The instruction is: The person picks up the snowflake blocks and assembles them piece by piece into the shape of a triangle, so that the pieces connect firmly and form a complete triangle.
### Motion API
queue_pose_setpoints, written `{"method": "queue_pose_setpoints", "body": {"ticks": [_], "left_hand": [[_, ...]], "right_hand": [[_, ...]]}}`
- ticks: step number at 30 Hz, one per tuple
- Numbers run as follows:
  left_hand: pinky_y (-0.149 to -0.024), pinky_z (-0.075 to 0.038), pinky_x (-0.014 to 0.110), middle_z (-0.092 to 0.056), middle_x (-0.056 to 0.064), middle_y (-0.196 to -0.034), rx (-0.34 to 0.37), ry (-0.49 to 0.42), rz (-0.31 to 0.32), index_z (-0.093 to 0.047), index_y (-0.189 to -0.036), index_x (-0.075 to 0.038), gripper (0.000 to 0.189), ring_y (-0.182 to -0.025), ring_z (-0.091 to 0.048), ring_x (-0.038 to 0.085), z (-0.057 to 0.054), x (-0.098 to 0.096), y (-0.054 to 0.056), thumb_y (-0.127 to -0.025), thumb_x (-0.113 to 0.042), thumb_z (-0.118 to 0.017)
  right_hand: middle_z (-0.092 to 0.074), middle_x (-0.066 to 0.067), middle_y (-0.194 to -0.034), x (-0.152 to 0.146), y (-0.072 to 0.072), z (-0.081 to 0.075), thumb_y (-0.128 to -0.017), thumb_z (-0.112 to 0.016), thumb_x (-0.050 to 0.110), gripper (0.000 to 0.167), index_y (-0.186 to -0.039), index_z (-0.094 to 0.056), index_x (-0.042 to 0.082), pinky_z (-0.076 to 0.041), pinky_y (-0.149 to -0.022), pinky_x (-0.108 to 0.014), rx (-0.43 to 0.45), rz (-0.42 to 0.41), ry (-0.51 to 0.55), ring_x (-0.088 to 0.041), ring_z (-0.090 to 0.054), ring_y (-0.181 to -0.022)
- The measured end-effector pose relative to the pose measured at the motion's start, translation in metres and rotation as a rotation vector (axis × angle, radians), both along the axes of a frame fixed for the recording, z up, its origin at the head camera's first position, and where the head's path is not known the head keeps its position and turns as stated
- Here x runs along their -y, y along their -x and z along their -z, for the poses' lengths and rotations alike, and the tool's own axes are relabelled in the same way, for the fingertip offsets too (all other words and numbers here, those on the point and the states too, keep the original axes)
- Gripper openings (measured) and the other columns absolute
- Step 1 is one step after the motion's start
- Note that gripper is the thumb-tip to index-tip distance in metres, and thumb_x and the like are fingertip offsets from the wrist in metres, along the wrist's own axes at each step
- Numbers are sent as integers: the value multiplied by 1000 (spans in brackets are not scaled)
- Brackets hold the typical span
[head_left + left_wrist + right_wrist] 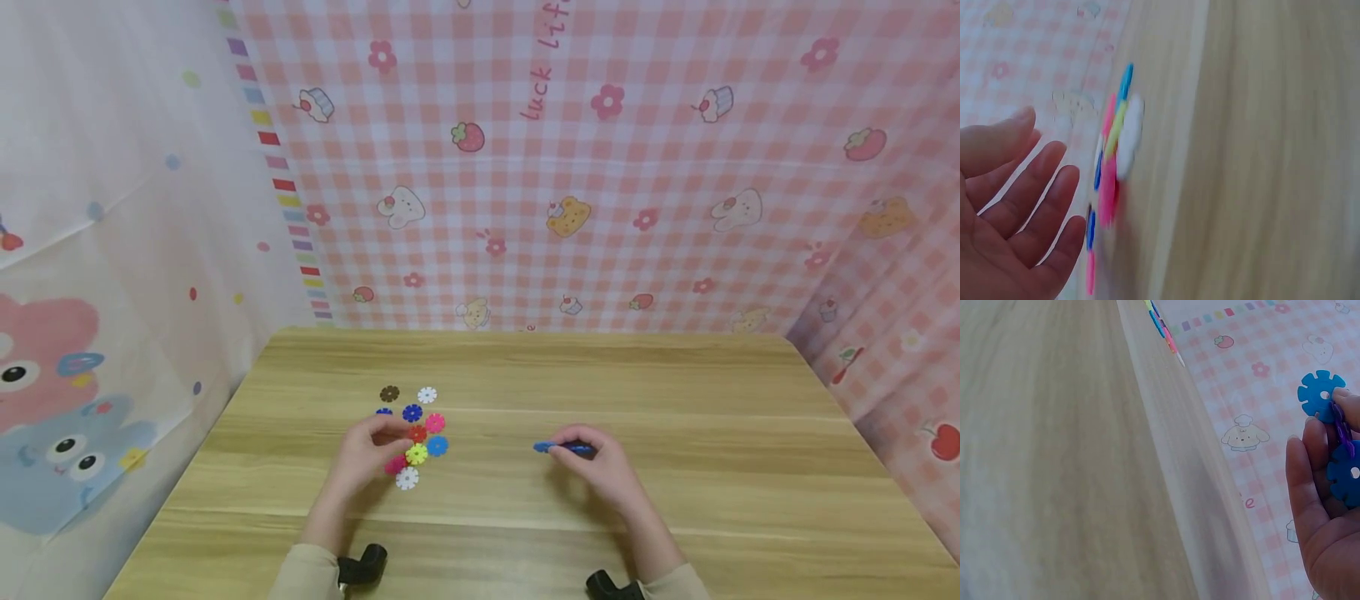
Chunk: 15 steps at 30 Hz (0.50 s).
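Note:
My right hand holds a small chain of notched plastic discs above the table's middle. In the right wrist view, thumb and fingers pinch a blue disc joined through a purple disc to a second blue disc. My left hand hovers at a group of loose discs, fingers loosely curved and holding nothing. Around it lie a red disc, a yellow disc, a light blue disc and a white disc. The left hand partly hides a dark blue disc.
A brown disc and another white disc lie at the group's far side. The wooden table ends at a pink checked cloth; a white printed cloth hangs at the left.

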<state>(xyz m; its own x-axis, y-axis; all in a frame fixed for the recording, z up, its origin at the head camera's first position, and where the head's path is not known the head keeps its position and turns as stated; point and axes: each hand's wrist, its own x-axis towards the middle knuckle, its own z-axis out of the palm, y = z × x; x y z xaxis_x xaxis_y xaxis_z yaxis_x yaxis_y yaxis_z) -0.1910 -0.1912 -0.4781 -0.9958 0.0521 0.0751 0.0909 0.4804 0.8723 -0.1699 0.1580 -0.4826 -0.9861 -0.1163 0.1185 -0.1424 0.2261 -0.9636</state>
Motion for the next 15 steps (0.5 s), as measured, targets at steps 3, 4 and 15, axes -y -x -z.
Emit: {"method": "queue_pose_setpoints", "body": {"ticks": [3, 4, 15], "left_hand": [[-81, -54, 31, -70, 7, -101, 38, 21, 17, -72, -107, -1, 24, -92, -65, 21, 2, 10, -1, -84, -2, -77], [-82, -54, 31, -70, 7, -102, 46, 22, 29, -72, -108, -1, 26, -93, -65, 22, 4, 13, 0, -83, -2, -78], [-93, -50, 38, -69, 7, -109, 2, 58, 161, -74, -108, -5, 39, -103, -63, 26, 17, 35, -2, -71, -3, -85]], "right_hand": [[-69, -7, -94, 0, 0, 0, -86, -77, 9, 11, -93, -72, 2, -49, -72, -25, -6, -3, 1, -14, -59, -82], [-69, -7, -93, 0, 0, 0, -86, -77, 9, 11, -94, -72, 2, -48, -72, -25, -6, -4, -1, -14, -59, -82], [-68, -7, -93, -1, 0, 1, -87, -76, 9, 11, -95, -72, 2, -48, -71, -25, 5, -2, -5, -15, -58, -82]]}}
